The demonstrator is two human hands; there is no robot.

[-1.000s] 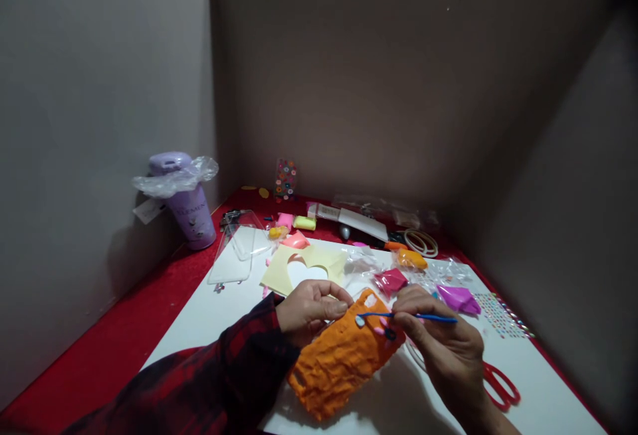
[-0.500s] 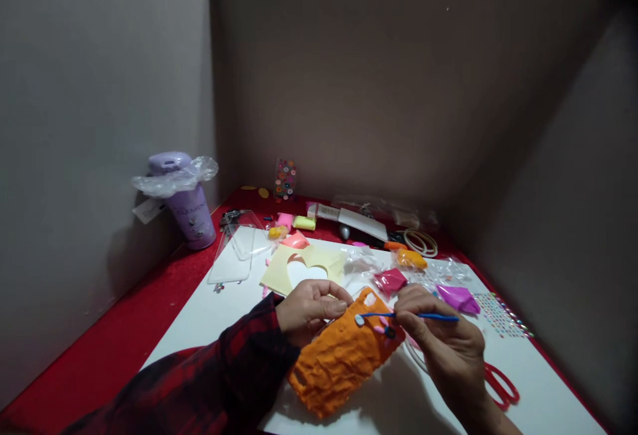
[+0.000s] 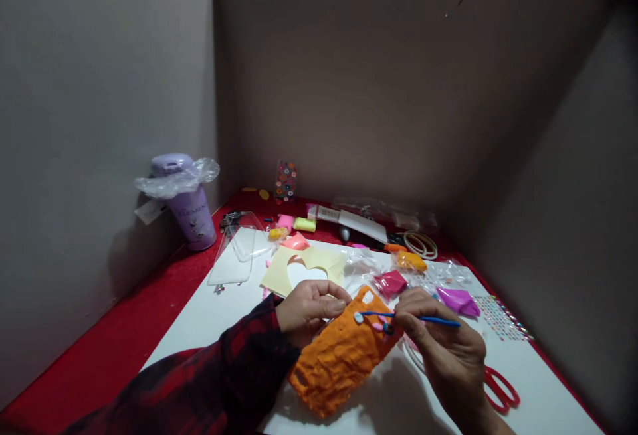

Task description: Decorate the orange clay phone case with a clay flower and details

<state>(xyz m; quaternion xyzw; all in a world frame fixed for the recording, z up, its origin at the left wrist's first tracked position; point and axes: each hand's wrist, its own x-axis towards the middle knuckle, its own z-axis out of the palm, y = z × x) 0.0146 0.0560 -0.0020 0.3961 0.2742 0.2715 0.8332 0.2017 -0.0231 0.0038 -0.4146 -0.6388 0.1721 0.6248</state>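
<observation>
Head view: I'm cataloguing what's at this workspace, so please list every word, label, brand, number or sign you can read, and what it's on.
"ELEMEN": on the purple cup; further letters may be hidden where the surface curves away.
White tag by the cup: any print is too small to read.
White package at the back: a printed patch, too blurred to read.
I can make out no numbers or signs.

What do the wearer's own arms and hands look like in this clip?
The left arm wears a long red-and-black checked sleeve; the left hand is ungloved. The right hand is ungloved too, with no sleeve in view.
</observation>
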